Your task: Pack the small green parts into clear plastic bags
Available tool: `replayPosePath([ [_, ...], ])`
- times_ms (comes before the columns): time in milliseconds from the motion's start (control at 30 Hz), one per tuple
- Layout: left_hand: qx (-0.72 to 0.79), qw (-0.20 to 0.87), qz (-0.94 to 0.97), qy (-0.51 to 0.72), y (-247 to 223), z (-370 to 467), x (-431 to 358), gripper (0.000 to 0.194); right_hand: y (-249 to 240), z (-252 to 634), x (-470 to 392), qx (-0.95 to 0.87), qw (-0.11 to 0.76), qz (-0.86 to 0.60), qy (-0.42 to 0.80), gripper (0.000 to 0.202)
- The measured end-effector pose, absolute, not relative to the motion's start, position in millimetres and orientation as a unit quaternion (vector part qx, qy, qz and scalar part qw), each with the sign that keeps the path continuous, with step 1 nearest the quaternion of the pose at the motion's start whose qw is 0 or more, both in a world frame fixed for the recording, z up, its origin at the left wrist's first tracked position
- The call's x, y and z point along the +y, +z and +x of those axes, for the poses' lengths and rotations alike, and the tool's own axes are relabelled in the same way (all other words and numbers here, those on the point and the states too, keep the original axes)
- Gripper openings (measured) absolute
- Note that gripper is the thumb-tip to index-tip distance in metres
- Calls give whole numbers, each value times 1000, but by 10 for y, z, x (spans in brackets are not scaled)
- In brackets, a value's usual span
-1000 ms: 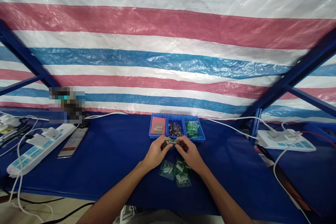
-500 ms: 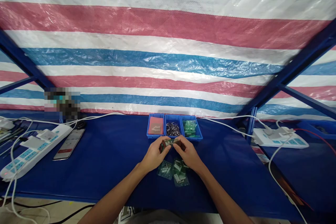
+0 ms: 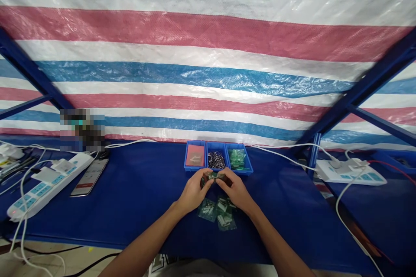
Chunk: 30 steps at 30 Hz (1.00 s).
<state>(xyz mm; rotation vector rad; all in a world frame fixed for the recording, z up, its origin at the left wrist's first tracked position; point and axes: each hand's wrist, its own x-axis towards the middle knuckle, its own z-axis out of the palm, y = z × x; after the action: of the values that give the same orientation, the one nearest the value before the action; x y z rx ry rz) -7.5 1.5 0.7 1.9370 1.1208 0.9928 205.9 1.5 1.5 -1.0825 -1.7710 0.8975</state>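
My left hand (image 3: 194, 190) and my right hand (image 3: 234, 189) meet in front of the blue bins, both closed with thumbs and fingers pinching a small clear plastic bag (image 3: 212, 176). Fingers cover most of the bag, so its contents are hard to make out. Just below my hands, several filled plastic bags (image 3: 224, 220) with white and metal pieces lie on the blue table. Beyond my fingertips stand three joined blue bins: one with a pink block (image 3: 195, 153) and pale pieces on it, one with loose metal screws or pins (image 3: 216, 160), one with green-tinted plastic bags (image 3: 237, 158).
At the left, a phone (image 3: 90, 177) lies beside a white power strip (image 3: 48, 188) with plugs and cables. Another power strip (image 3: 351, 172) sits at the right, its cable hanging over the edge. A striped tarp (image 3: 208, 73) and blue frame bars (image 3: 357, 91) rise behind the table (image 3: 139, 181).
The whole view has shifted slightly, with things now a little further right. Both hands keep hold of the small bag, their fingers barely changed.
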Motion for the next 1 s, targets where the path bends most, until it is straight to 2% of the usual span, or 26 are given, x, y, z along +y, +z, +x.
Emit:
replayPosePath([
  [433,420,320,750,399,39,-68,-9,25,1,2050,14,-691,413,-439,400,23],
  [600,421,316,745,410,-29,-72,7,31,8,2045,8,-694,417,-431,400,23],
  [867,429,289,751,410,-32,-67,-16,31,13,2062,3,-682,399,-430,436,29],
  [1000,411,276,770,403,-14,-73,-10,24,33,2067,11,-677,398,-429,446,30],
])
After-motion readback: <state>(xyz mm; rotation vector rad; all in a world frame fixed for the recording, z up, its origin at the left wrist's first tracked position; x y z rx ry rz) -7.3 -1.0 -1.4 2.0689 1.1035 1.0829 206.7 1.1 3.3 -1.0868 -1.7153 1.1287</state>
